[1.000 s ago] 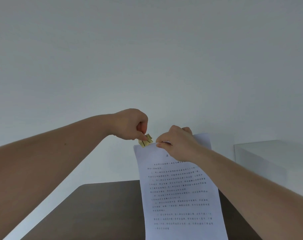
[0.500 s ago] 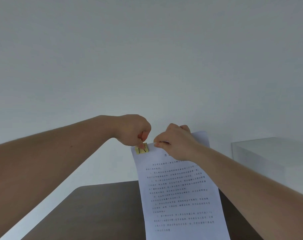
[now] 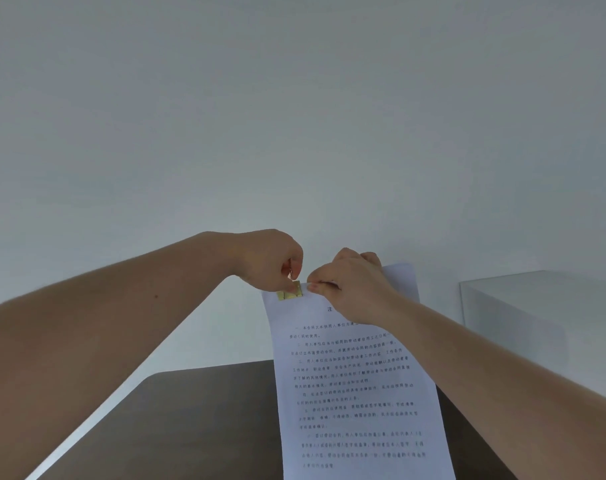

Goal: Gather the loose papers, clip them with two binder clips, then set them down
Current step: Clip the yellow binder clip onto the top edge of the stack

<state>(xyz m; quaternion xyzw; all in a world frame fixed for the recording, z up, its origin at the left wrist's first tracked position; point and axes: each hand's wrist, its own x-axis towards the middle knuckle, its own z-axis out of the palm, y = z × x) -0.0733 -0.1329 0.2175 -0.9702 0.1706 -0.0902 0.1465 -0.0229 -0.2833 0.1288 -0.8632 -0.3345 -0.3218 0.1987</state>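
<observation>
At chest height, above a dark brown surface (image 3: 197, 420), a sheaf of white papers (image 3: 357, 393) is held upright, its printed side turned toward the camera. Rows of small dark text are seen down the page (too blurred to read). Along the top edge, near the left corner, a yellow binder clip (image 3: 289, 292) is seated on the sheets. The left hand (image 3: 267, 259) is curled closed just above it, with fingertips pinched on the clip's upper part, where a glint of its metal handle shows. The right hand (image 3: 350, 284) is closed on the top edge of the papers just beside the clip, thumb in front and fingers wrapped behind the sheets. Both bare forearms are stretched in from the lower corners. The lower end of the papers is cut off by the frame edge. To the right, a pale boxy block (image 3: 543, 306) is set against a plain light wall (image 3: 294, 116).
</observation>
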